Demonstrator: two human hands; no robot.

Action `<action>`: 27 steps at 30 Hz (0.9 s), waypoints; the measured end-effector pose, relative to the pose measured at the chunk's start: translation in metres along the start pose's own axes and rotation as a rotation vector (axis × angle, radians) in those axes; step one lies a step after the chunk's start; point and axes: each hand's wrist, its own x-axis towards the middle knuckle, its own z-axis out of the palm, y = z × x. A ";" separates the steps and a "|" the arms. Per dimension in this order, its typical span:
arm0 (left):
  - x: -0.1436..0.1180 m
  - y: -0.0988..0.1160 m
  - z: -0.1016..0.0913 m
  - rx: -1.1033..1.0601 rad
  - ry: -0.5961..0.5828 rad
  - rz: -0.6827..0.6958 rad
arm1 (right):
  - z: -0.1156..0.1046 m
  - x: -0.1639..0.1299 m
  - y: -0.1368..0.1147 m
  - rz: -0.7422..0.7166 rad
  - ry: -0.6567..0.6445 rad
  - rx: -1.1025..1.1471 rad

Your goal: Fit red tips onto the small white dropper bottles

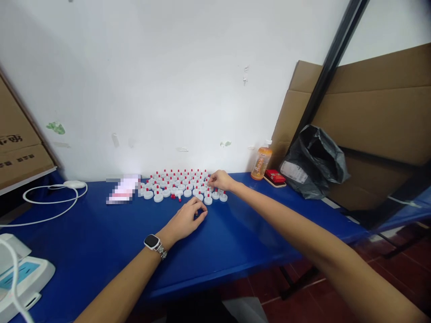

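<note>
Nearest, at the lower left edge, a white device (20, 280) with a pale blue panel is cut off by the frame. The left hand (186, 219), a watch (152, 242) on its wrist, rests on the blue worktop (101, 242), fingers curled together at something too small to make out. Just beyond it, the right hand (220, 181) pinches at the right side of a cluster of white caps with red tips (178, 185); whether it holds one I cannot tell. Left of the caps lies a blurred patch (124, 189). Farther right stand an orange bottle (261, 163) and a black bag (311, 161), against cardboard (380, 121)
</note>
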 end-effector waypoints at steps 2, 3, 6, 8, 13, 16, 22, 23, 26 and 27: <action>0.001 0.000 -0.001 -0.013 0.001 -0.004 | -0.007 0.001 -0.002 -0.007 0.029 -0.010; 0.001 0.000 -0.002 -0.022 -0.001 -0.006 | -0.012 0.001 -0.002 -0.007 0.048 -0.011; 0.003 -0.002 -0.002 -0.042 -0.015 -0.011 | -0.024 0.002 0.003 0.017 0.099 -0.002; 0.004 -0.003 -0.001 -0.048 -0.021 -0.016 | -0.028 0.001 0.010 0.043 0.110 -0.003; 0.004 -0.004 0.000 -0.049 -0.034 -0.033 | -0.028 0.005 0.032 0.133 0.165 -0.068; 0.004 -0.002 -0.002 -0.049 -0.043 -0.043 | -0.023 0.014 0.047 0.215 0.202 -0.109; 0.005 0.001 -0.003 -0.072 -0.046 -0.064 | -0.004 0.036 0.059 0.307 0.216 -0.090; 0.005 0.001 -0.004 -0.072 -0.047 -0.064 | -0.001 0.038 0.058 0.307 0.225 -0.076; 0.004 0.001 -0.003 -0.063 -0.044 -0.057 | 0.000 0.038 0.050 0.286 0.275 -0.023; 0.004 0.001 -0.003 -0.056 -0.032 -0.056 | -0.001 0.035 0.046 0.272 0.299 -0.002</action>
